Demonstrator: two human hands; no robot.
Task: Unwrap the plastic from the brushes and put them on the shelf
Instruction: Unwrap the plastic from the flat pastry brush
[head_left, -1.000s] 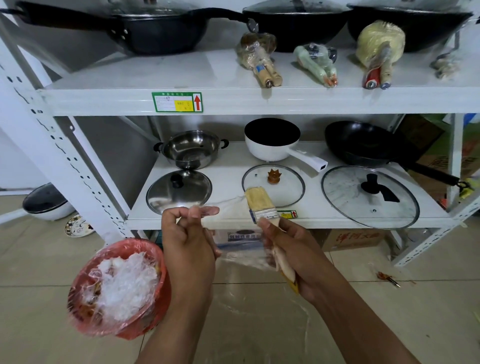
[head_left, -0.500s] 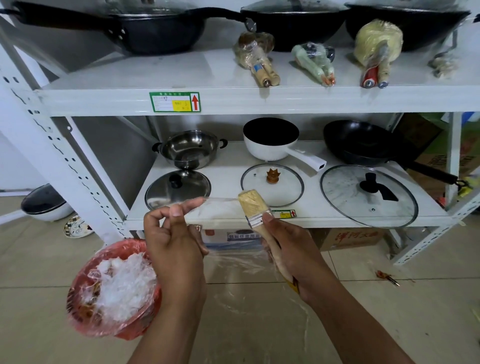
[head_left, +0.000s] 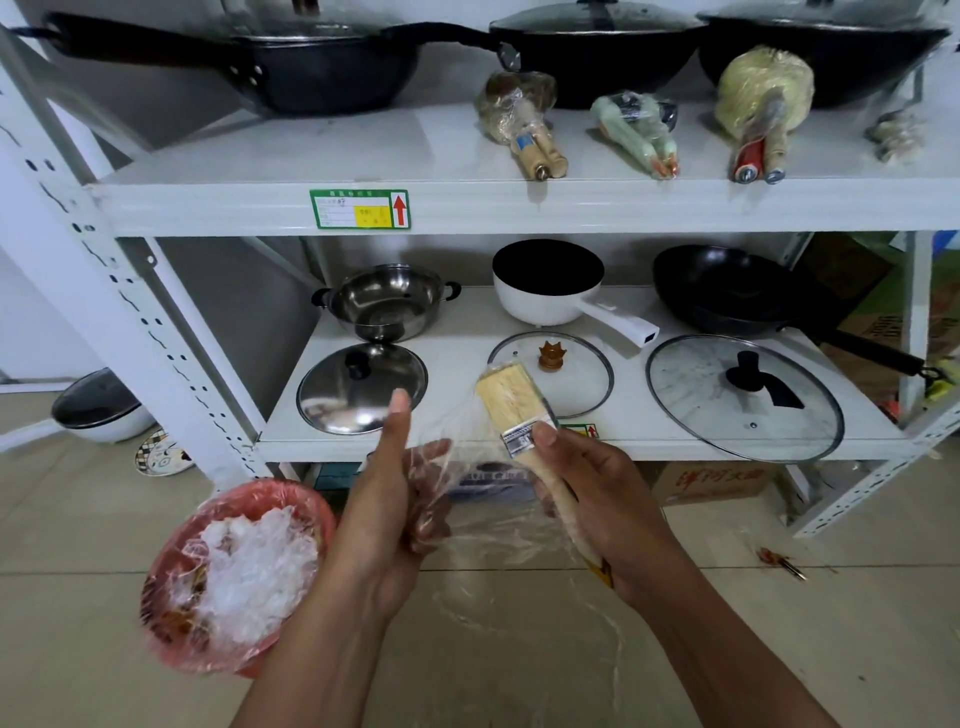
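The right grip (head_left: 597, 499) clasps the brush (head_left: 511, 402) by its handle, near the lower shelf (head_left: 322, 449). The left grip (head_left: 384, 509) bunches the plastic film (head_left: 457, 452). Best to hold the brush steady and draw the film leftward, clear of the handle.

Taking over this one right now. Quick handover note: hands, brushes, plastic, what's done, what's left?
Left hand: grips clear plastic film, which runs across to the brush.
Right hand: grips flat wooden-handled paintbrush with pale bristles.
White metal upper shelf: three plastic-wrapped brush bundles near its front edge.
Red plastic-lined bin: holds crumpled plastic.
Done: bristles mostly bared.
Left: pull film off, bin it, shelve brush, unwrap bundles.
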